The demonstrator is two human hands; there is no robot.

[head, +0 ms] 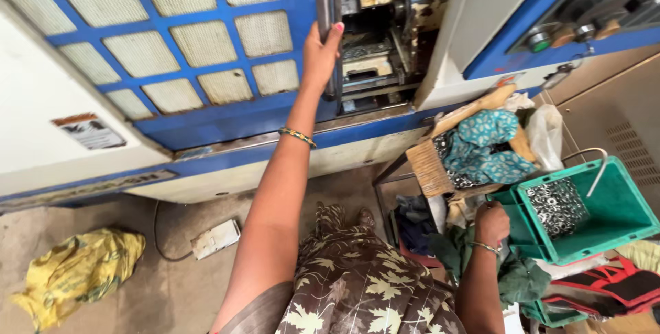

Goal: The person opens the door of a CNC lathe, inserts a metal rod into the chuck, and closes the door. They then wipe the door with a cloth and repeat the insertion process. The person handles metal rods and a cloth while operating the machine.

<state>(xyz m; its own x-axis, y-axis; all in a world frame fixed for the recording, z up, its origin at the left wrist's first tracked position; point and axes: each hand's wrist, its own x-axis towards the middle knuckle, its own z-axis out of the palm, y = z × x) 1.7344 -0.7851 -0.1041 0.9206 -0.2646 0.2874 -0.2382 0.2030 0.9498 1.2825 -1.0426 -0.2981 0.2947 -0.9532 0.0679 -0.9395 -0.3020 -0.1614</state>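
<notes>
Door work is the step in hand: the left hand [320,50] is raised with its fingers wrapped round the vertical grey handle [328,28] at the edge of the blue sliding door [206,66] with its mesh-backed window panes. The door stands partly drawn aside, so the machine's working chamber [375,38] shows in the gap just to the right of the handle. By my reading the door is either being slid or held; which way it is going cannot be told.

Lower down, the right hand [492,222] is closed into a fist near the corner of a green plastic crate [612,220], which holds a heap of small metal rings [557,203]. Whether that fist encloses any rings is not visible. Any next move with the door calls for a firm sideways pull along its track, keeping fingers away from the gap.

Inside the chamber only dark, oily metal blocks can be made out; no workpiece is distinguishable. A control panel [598,4] is cut off at the upper right. Behind the crate, a blue patterned cloth [485,145] covers a wooden box [430,165], hiding most of its contents. A yellow sack [75,275] lies on the floor.
</notes>
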